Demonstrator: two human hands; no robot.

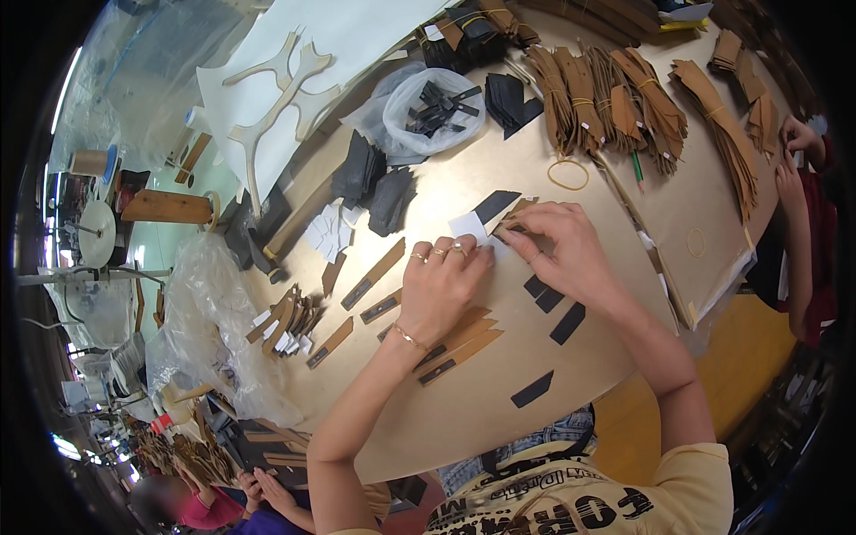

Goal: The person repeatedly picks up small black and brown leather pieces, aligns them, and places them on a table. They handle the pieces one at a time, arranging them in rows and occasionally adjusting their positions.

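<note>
Left hand [443, 283] is palm down on the table [499, 392], rings on three fingers, bracelet at the wrist. Its fingertips press on a small white paper square [467, 226]; fingers are together and flat on it, not curled round it.

Right hand [557, 250] is just beside the left, almost touching at the fingertips. Thumb and forefinger are pinched on a narrow tan leather strip [513, 214] at its end. That strip sits right next to the white square, with a black leather piece [496, 204] sticking out just beyond both. Can't tell whether strip and black piece are already joined.

Around the hands:
- Under the left wrist: a fan of tan strips with black tips [459, 343], lying flat and overlapping.
- Right of it, under the right forearm: loose black pieces [567, 323], one more nearer the table edge.
- Left of the left hand: single tan strips [374, 275], then a heap of the same [287, 321] beside crumpled clear plastic [209, 303].
- Small white squares in a loose pile [328, 234], with stacks of dark pieces [374, 183] next to them.
- Further back: clear bag of black bits [434, 109], banded bundles of tan strips [615, 102], a rubber band [568, 174] lying loose, a second one on the cardboard sheet [704, 223].
- White cut-out templates [276, 107] far left.

Another person's hands [794, 152] are at the far right edge, well apart, near the bundles. More hands [263, 490] low left, below the table edge.
</note>
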